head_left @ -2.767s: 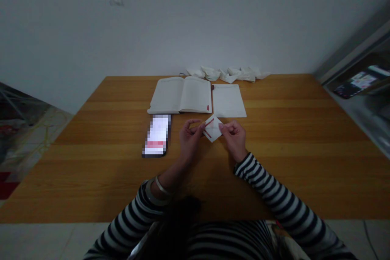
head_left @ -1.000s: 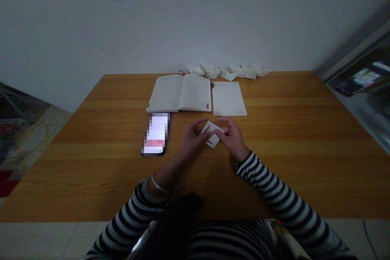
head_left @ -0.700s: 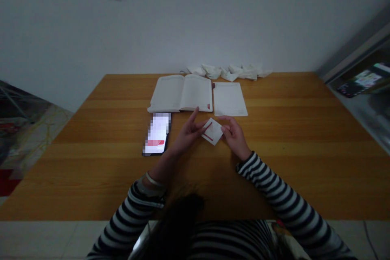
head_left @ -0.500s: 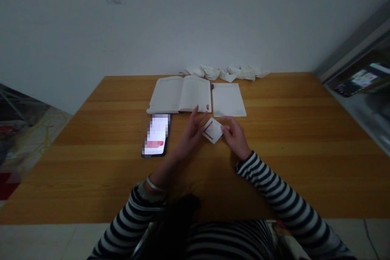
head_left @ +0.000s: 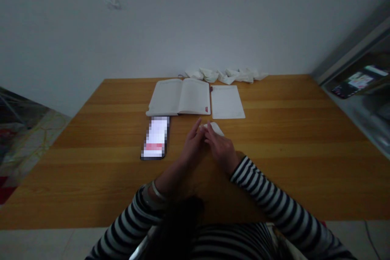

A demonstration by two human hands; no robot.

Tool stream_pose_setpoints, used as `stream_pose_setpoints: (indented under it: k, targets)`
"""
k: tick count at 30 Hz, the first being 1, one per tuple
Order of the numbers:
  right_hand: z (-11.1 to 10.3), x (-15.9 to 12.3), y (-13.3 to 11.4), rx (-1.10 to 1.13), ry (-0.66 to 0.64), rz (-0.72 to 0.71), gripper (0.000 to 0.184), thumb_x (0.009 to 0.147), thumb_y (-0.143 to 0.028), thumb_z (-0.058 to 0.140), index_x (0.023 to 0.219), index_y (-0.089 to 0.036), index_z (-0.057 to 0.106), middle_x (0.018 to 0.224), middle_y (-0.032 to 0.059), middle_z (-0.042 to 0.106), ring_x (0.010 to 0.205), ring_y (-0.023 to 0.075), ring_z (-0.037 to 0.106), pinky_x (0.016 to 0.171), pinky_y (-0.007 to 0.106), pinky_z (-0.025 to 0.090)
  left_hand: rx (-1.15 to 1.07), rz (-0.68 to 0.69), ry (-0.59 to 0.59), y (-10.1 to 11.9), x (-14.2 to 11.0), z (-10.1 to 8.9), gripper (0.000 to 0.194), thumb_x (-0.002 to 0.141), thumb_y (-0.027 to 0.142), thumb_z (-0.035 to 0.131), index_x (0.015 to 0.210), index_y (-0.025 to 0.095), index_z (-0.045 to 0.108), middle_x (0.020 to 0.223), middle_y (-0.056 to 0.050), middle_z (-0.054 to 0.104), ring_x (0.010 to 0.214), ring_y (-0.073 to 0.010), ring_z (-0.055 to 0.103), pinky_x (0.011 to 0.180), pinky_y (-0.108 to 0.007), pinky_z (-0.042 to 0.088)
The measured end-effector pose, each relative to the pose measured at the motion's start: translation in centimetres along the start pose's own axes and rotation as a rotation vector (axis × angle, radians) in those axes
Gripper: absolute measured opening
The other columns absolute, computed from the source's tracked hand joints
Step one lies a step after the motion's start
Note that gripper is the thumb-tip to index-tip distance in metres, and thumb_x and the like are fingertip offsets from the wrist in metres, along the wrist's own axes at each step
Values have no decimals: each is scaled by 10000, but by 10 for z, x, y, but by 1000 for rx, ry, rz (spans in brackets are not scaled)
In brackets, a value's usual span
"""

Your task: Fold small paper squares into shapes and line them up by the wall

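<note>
A small piece of folded white paper (head_left: 217,128) is between my hands above the middle of the wooden table, mostly covered by my fingers. My left hand (head_left: 193,142) has its fingers closed at the paper's left side. From the right, my right hand (head_left: 222,146) reaches across the near side of the paper, its fingers pressed on it and meeting the left fingertips. Only the paper's far right part shows. Beyond the hands lie an open notebook (head_left: 194,96) and a loose lined sheet (head_left: 228,102).
A phone (head_left: 156,137) with a lit screen lies left of my hands on the table (head_left: 274,178). Several crumpled white papers (head_left: 225,76) line the wall edge. At the far right, a dark device with a lit screen (head_left: 359,81) sits beyond the table.
My right hand has moved left over the folded paper, bringing its fingers to my left fingertips. The paper's diamond face with red lines is now hidden. The view has shifted slightly.
</note>
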State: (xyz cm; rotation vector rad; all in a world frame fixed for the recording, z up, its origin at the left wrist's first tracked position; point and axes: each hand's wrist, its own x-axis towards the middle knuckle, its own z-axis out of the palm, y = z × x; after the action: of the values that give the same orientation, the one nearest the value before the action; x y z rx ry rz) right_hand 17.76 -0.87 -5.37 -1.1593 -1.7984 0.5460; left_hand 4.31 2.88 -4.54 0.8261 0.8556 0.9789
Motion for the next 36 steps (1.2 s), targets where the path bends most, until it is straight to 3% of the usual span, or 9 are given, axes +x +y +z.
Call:
stream_pose_setpoints:
  k: [4, 8, 11, 15, 17, 20, 24, 31, 36]
  targets:
    - [4, 2, 0, 209, -72, 76, 803, 1023, -426, 474, 1617, -255, -38, 1465, 103, 563, 1436, 238, 434, 1199, 529, 354, -113, -49, -1, 9, 2, -2, 646, 889, 452, 692, 1463, 259, 467, 1070, -52, 715, 913, -169, 678, 783, -270, 539]
    - [3, 6, 1, 478, 23, 186, 709, 1061, -465, 302, 1603, -260, -106, 1506, 108, 521, 1461, 202, 395, 1221, 560, 283, 4, 8, -70, 14, 4, -4, 952, 831, 405, 762, 1583, 326, 184, 844, 14, 704, 727, -150, 653, 719, -279, 523]
    - [-5, 9, 5, 539, 139, 237, 596, 1069, -411, 263, 1604, -261, 47, 1512, 117, 517, 1426, 211, 455, 1177, 566, 358, 140, 85, -124, 15, 5, -8, 918, 801, 358, 779, 1550, 269, 255, 802, 12, 697, 677, -145, 623, 679, -263, 496]
    - [-27, 13, 21, 309, 248, 167, 372, 1004, -321, 473, 1363, -270, 555, 1456, 86, 574, 1446, 239, 415, 1217, 540, 277, 285, 145, -70, 20, 9, -18, 497, 823, 366, 732, 1249, 224, 519, 806, 6, 671, 643, -129, 591, 579, -220, 439]
    - [-35, 14, 29, 177, 198, 119, 311, 948, -275, 559, 1242, -266, 659, 1351, 92, 634, 1377, 263, 484, 1188, 528, 324, 360, 142, -70, 25, 12, -23, 330, 813, 375, 737, 1049, 200, 589, 745, 19, 631, 599, -116, 562, 541, -206, 409]
    - [-37, 15, 35, 205, 41, 104, 362, 893, -235, 643, 1253, -262, 675, 1236, 99, 681, 1169, 258, 629, 1054, 481, 481, 404, 128, -165, 31, 13, -28, 264, 815, 403, 735, 917, 176, 646, 714, 7, 620, 578, -113, 542, 536, -218, 412]
    - [-30, 15, 31, 397, -77, 135, 365, 891, -293, 691, 1255, -276, 690, 1214, 87, 724, 1098, 241, 685, 978, 437, 543, 433, 130, -284, 36, 12, -27, 240, 826, 392, 736, 856, 153, 725, 753, -42, 671, 650, -135, 573, 591, -242, 438]
    - [-33, 11, 31, 364, 8, 128, 146, 837, -342, 754, 954, -283, 819, 927, 68, 802, 849, 241, 754, 785, 396, 618, 454, 64, -222, 38, 11, -28, 256, 770, 406, 783, 791, 151, 779, 730, -56, 723, 642, -147, 601, 600, -250, 451]
    - [-29, 13, 32, 405, 255, 321, 101, 782, -328, 772, 829, -258, 827, 849, 62, 810, 780, 252, 765, 762, 414, 633, 369, 118, -265, 42, 11, -26, 355, 717, 354, 826, 1031, 191, 792, 1062, -103, 780, 916, -220, 700, 833, -337, 529]
